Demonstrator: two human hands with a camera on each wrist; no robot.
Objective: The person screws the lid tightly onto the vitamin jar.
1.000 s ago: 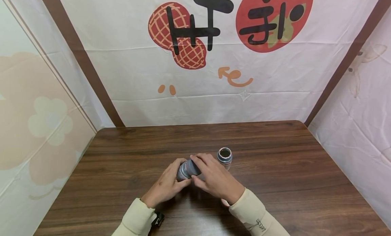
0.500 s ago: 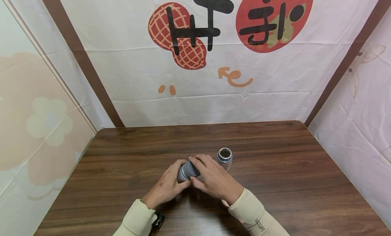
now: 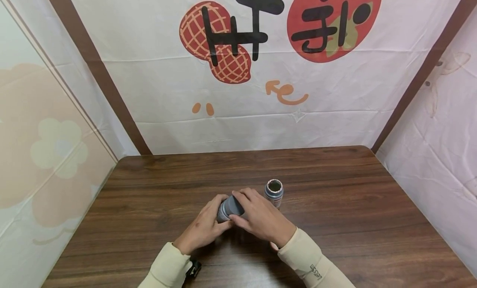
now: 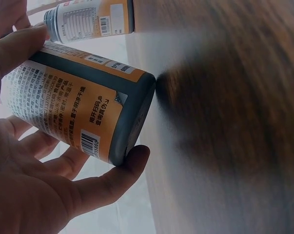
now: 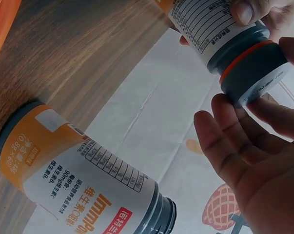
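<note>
Bottle (image 4: 68, 100) rests in curled left fingers (image 4: 112, 184); right fingers (image 5: 222, 141) pinch its cap (image 5: 254, 73).

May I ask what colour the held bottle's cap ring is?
The cap ring is orange-red, clearest in the right wrist view.

The held bottle (image 4: 83, 100) looks like smooth, dark, low-sheen plastic under a flat printed label (image 4: 59, 105), paper or film, one cannot tell which. Its cap (image 5: 256, 73) is matt plastic. Between two and three o'clock from it in the head view, the other bottle (image 5: 88, 170) shows a glossy plastic neck (image 5: 159, 214). The desk (image 3: 149, 188) has a smooth wood-grain top, shiny towards six o'clock; at twelve hangs creased cloth (image 3: 231, 134) with faint sheen. The sleeves (image 3: 313, 259) are matt cloth.
</note>
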